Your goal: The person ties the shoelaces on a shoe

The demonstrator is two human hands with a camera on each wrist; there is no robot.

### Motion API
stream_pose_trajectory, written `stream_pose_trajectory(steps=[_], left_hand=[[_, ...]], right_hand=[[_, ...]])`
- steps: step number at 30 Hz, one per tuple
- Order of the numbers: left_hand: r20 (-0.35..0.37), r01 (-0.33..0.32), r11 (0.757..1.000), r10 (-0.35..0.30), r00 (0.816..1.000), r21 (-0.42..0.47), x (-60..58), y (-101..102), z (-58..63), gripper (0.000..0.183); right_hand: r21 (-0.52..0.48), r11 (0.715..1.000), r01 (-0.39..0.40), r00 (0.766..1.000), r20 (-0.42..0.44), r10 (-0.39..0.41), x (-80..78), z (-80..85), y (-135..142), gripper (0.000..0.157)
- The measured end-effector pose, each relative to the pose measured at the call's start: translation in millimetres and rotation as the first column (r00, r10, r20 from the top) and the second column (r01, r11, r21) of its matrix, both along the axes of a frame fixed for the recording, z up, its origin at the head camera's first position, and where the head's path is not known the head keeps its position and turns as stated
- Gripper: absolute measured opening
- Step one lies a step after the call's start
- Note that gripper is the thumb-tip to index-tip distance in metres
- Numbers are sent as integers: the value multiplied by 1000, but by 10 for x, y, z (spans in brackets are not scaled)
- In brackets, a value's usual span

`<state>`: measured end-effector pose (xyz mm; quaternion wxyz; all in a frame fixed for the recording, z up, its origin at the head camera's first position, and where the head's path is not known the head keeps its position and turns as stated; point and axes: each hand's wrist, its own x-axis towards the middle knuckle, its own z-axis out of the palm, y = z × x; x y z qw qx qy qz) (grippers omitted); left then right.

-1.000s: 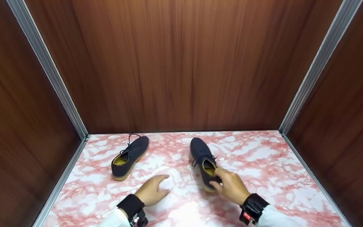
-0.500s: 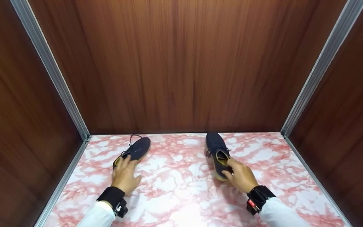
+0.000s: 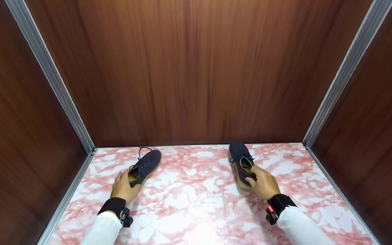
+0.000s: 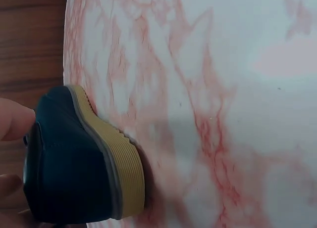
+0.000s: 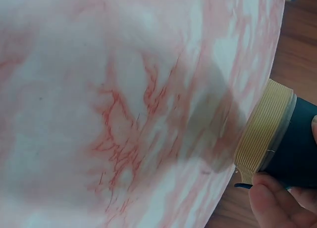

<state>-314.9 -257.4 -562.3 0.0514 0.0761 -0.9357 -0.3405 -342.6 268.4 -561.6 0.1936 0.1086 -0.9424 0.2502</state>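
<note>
A dark navy lace-up shoe (image 3: 149,162) with a tan ridged sole (image 4: 130,176) stands at the left, toe angled toward the back wall. My left hand (image 3: 124,188) is round its heel, fingers on the left side and thumb on the right. Its yellow lining shows in the opening. The matching shoe (image 3: 239,152) is at the right, toe close to the back wall. My right hand (image 3: 265,183) grips it at the heel end, fingers over the collar and thumb at the back. In the right wrist view its sole (image 5: 265,126) hangs apart from its shadow.
Both shoes are over a white surface with red marbling (image 3: 192,204). Brown wood-grain panels (image 3: 196,75) enclose it at the back and sides. Grey metal strips (image 3: 339,75) run along the corners.
My left hand has moved left from beside the shoe to its heel. The right hand has carried its shoe to the right and farther back. The left shoe has barely moved.
</note>
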Motion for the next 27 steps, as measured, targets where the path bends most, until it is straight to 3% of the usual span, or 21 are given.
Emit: stream_pose_trajectory(steps=[10, 16, 21, 27], left_hand=[[-26, -34, 998, 35, 999, 60, -135, -171, -127, 61], [0, -66, 993, 66, 998, 95, -201, -177, -87, 50], [29, -107, 989, 105, 994, 104, -212, -188, -34, 52], [90, -121, 990, 114, 989, 70, -274, -210, 11, 51]], right_hand=[[7, 999, 49, 996, 75, -50, -187, 15, 1, 21], [27, 997, 69, 995, 64, -71, -265, -23, 33, 22], [39, 997, 73, 997, 37, -74, -303, -71, 41, 23], [28, 995, 92, 994, 51, -94, -342, -114, 66, 23]])
